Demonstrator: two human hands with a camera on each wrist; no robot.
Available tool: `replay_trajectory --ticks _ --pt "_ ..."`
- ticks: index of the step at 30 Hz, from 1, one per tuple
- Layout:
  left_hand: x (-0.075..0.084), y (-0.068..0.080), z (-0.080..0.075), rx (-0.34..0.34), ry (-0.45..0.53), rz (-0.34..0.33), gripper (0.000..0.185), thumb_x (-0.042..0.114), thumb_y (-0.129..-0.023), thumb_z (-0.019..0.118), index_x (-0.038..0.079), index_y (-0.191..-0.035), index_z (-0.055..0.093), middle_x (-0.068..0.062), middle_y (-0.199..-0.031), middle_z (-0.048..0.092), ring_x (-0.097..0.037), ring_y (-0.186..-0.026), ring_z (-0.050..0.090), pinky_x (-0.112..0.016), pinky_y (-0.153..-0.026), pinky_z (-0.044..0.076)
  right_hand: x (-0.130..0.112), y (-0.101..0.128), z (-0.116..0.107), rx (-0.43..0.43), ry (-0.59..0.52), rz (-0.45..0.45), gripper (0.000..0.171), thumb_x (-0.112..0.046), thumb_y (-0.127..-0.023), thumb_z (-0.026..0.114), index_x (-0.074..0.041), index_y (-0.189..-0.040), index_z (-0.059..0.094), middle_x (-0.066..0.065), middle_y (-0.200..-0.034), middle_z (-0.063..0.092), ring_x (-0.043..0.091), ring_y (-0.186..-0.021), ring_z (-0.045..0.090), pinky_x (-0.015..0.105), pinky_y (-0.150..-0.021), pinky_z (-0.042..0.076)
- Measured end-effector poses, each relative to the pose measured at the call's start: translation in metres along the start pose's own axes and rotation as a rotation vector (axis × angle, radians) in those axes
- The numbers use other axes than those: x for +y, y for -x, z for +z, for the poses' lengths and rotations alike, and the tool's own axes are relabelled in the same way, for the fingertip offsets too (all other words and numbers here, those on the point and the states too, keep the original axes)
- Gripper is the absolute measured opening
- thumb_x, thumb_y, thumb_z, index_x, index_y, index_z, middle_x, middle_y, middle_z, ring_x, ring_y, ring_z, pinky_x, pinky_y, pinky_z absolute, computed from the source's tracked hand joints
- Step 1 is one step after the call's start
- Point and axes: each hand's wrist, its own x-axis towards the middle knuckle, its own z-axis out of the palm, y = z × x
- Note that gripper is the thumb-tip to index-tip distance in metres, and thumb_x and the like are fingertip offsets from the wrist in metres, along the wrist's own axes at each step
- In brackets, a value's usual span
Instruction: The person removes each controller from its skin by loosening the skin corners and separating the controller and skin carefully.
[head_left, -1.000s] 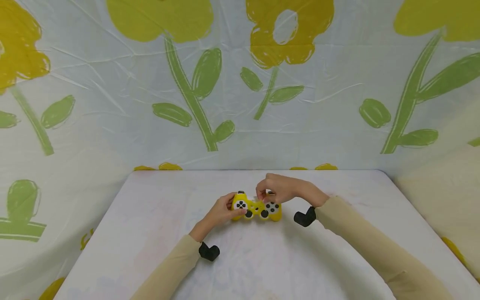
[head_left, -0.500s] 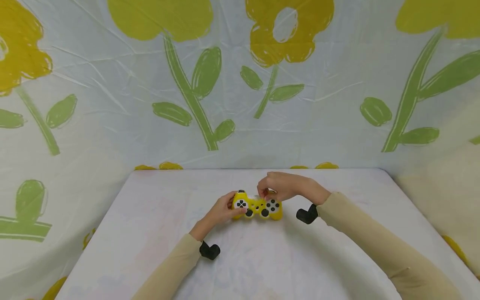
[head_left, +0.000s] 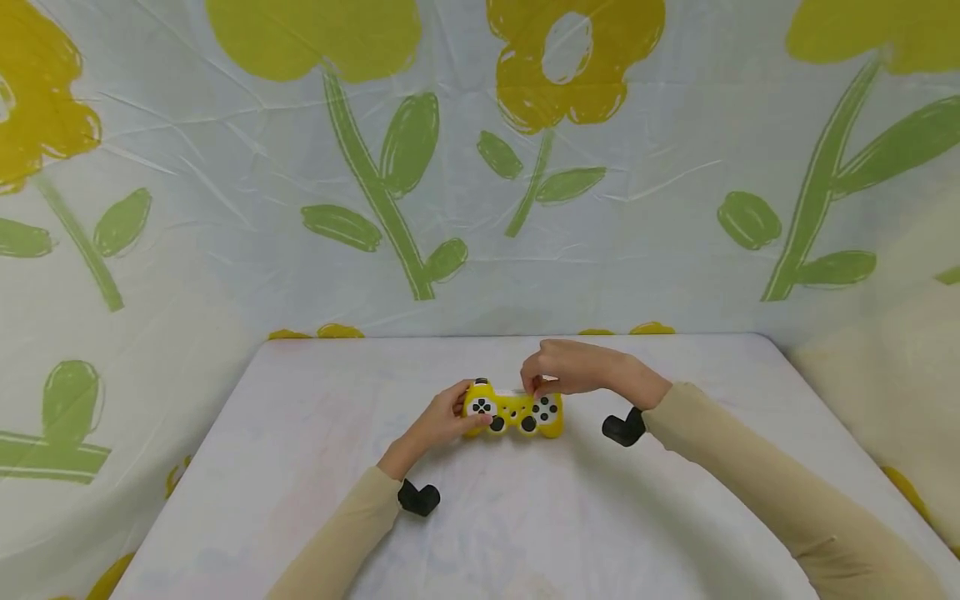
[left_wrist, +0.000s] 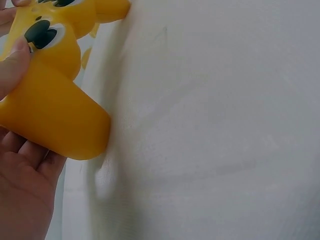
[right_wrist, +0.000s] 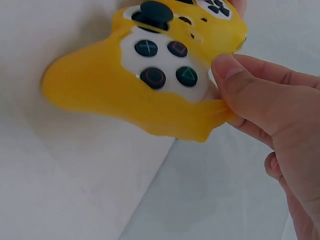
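Observation:
A game controller (right_wrist: 177, 92) with dark buttons and white showing round them wears a soft yellow silicone cover (right_wrist: 90, 80). My left hand (head_left: 441, 422) grips its left handle, with the thumb on the front near the left stick. In the left wrist view the fingers of that hand lie behind the yellow grip (left_wrist: 60, 110). My right hand (head_left: 573, 367) is at the upper right shoulder. In the right wrist view its thumb and fingers pinch the cover's edge, which is stretched outward there. The right shoulder buttons are hidden from sight.
A pale table (head_left: 510, 517) lies under the hands, with cloth printed with yellow flowers (head_left: 581, 58) hanging behind it and at both sides. Black wrist devices (head_left: 420, 498) sit at both sleeve cuffs.
My right hand has shifted slightly right and up along the controller's top edge. The left hand keeps its grip, and the controller stays nearly in place.

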Motion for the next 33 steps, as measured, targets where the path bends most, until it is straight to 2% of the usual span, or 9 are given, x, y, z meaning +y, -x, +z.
replay_trajectory --ticks 3,9,14,19,23,27,29,33 --pt "0.002 0.000 0.000 -0.006 -0.016 0.013 0.054 0.024 -0.088 0.071 0.003 -0.132 0.048 -0.012 -0.117 0.063 -0.017 -0.099 0.062 -0.030 -0.089 0.052 -0.002 0.002 -0.003 -0.007 0.038 0.004 0.007 -0.014 -0.083 0.074 -0.015 -0.086 0.068 -0.009 -0.080 0.067 0.002 -0.070 0.053 0.022 -0.072 0.049" --pt "0.003 -0.001 0.002 -0.021 -0.042 -0.002 0.055 0.027 -0.088 0.071 0.006 -0.133 0.048 -0.010 -0.119 0.062 -0.018 -0.103 0.061 -0.034 -0.094 0.051 -0.009 0.007 -0.005 -0.044 0.104 0.043 0.012 -0.018 -0.081 0.077 -0.016 -0.087 0.067 -0.010 -0.082 0.066 0.004 -0.072 0.052 0.023 -0.070 0.033" --pt "0.002 0.001 0.002 -0.021 -0.051 -0.003 0.058 0.026 -0.088 0.071 0.003 -0.135 0.047 -0.012 -0.122 0.062 -0.021 -0.107 0.062 -0.038 -0.096 0.050 -0.012 0.009 -0.003 -0.076 0.105 0.103 0.017 -0.020 -0.079 0.078 -0.016 -0.092 0.067 -0.011 -0.088 0.067 0.006 -0.077 0.055 0.023 -0.073 0.035" --pt "0.002 0.003 0.000 -0.026 -0.062 -0.002 0.062 0.027 -0.088 0.071 -0.002 -0.136 0.045 -0.013 -0.123 0.062 -0.024 -0.111 0.062 -0.038 -0.098 0.049 -0.015 0.009 -0.004 -0.098 0.131 0.109 0.022 -0.022 -0.076 0.080 -0.016 -0.092 0.066 -0.010 -0.087 0.066 0.008 -0.078 0.056 0.023 -0.072 0.035" --pt "0.000 0.003 -0.002 -0.039 -0.083 0.017 0.054 0.028 -0.087 0.071 -0.001 -0.127 0.050 -0.011 -0.114 0.064 -0.017 -0.099 0.063 -0.029 -0.087 0.052 -0.014 0.008 -0.005 -0.070 0.141 0.070 0.014 -0.017 -0.080 0.078 -0.015 -0.090 0.068 -0.010 -0.086 0.068 0.005 -0.076 0.057 0.022 -0.073 0.040" --pt "0.000 0.003 -0.004 -0.039 -0.092 0.013 0.046 0.027 -0.086 0.072 0.001 -0.119 0.052 -0.009 -0.105 0.064 -0.012 -0.087 0.060 -0.022 -0.076 0.050 -0.011 0.007 -0.005 -0.025 0.138 0.001 0.006 -0.010 -0.083 0.074 -0.014 -0.085 0.069 -0.008 -0.082 0.069 0.004 -0.071 0.058 0.020 -0.071 0.047" --pt "0.002 0.004 -0.004 -0.041 -0.097 0.001 0.044 0.027 -0.086 0.073 0.003 -0.117 0.053 -0.008 -0.105 0.064 -0.011 -0.087 0.059 -0.022 -0.077 0.049 -0.009 0.008 -0.005 -0.019 0.117 -0.009 0.006 -0.009 -0.083 0.074 -0.013 -0.084 0.069 -0.007 -0.081 0.068 0.004 -0.070 0.058 0.019 -0.070 0.050" --pt "0.003 0.004 -0.004 -0.044 -0.116 0.013 0.039 0.028 -0.086 0.073 0.006 -0.111 0.053 -0.005 -0.103 0.063 -0.011 -0.090 0.059 -0.024 -0.081 0.049 -0.008 0.011 -0.007 -0.032 0.065 0.028 0.006 -0.010 -0.083 0.073 -0.013 -0.083 0.068 -0.007 -0.081 0.068 0.003 -0.072 0.060 0.018 -0.071 0.051"
